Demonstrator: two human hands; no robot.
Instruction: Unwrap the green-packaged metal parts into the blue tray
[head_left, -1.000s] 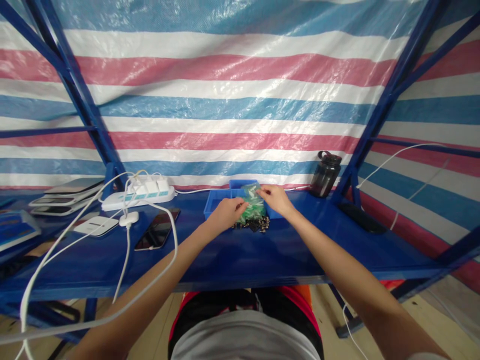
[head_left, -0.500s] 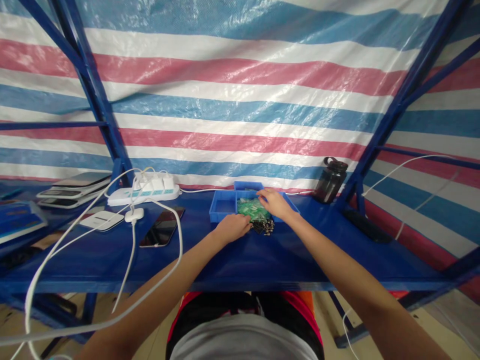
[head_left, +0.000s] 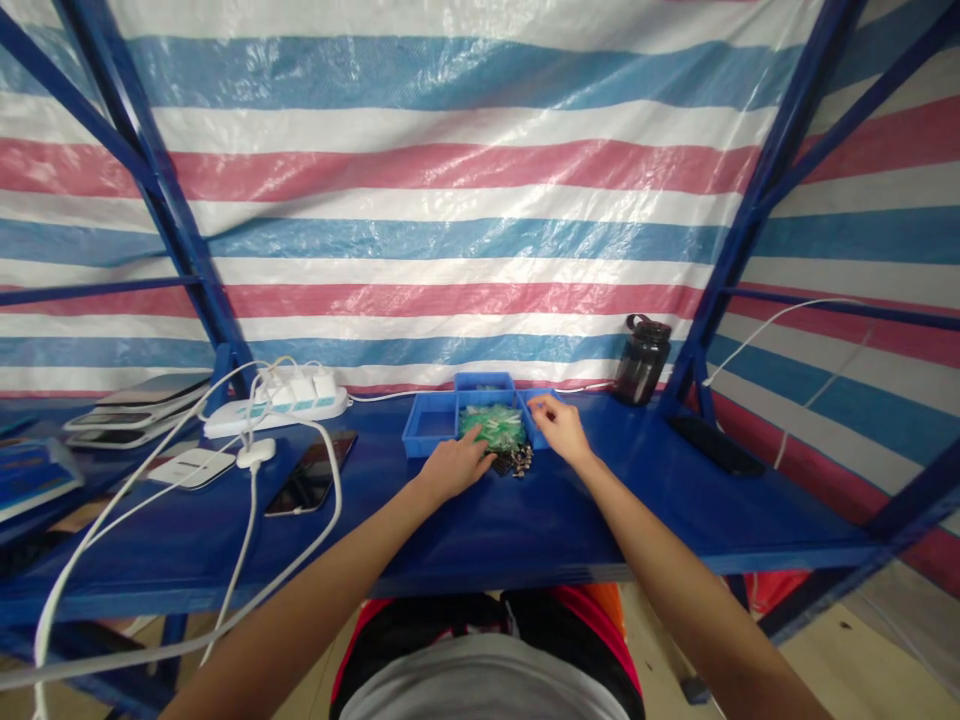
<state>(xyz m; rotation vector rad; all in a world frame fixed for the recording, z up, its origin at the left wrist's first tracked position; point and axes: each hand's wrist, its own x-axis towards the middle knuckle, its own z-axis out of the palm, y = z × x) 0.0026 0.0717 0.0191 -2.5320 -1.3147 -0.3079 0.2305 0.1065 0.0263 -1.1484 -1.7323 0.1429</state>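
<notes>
My left hand rests at the front left of a heap of small green and clear pieces, its fingers stretched apart, one reaching onto the heap. A small pile of dark pieces with metallic-looking ends lies just in front, near my left fingertips. My right hand is over the right blue bin, fingers curled and pressed together; anything between them is too small to make out. To the left is another blue bin, and a third blue bin sits behind the heap.
A white power strip with plugs and looping white cables stands at the left, near a dark phone and a white square pad. Stacked devices lie farther left. A dark bottle and a black flat object are right.
My right hand has moved from above the green heap to the right bin. My left fingers have spread and reached forward onto the heap. The camera view has shifted slightly.
</notes>
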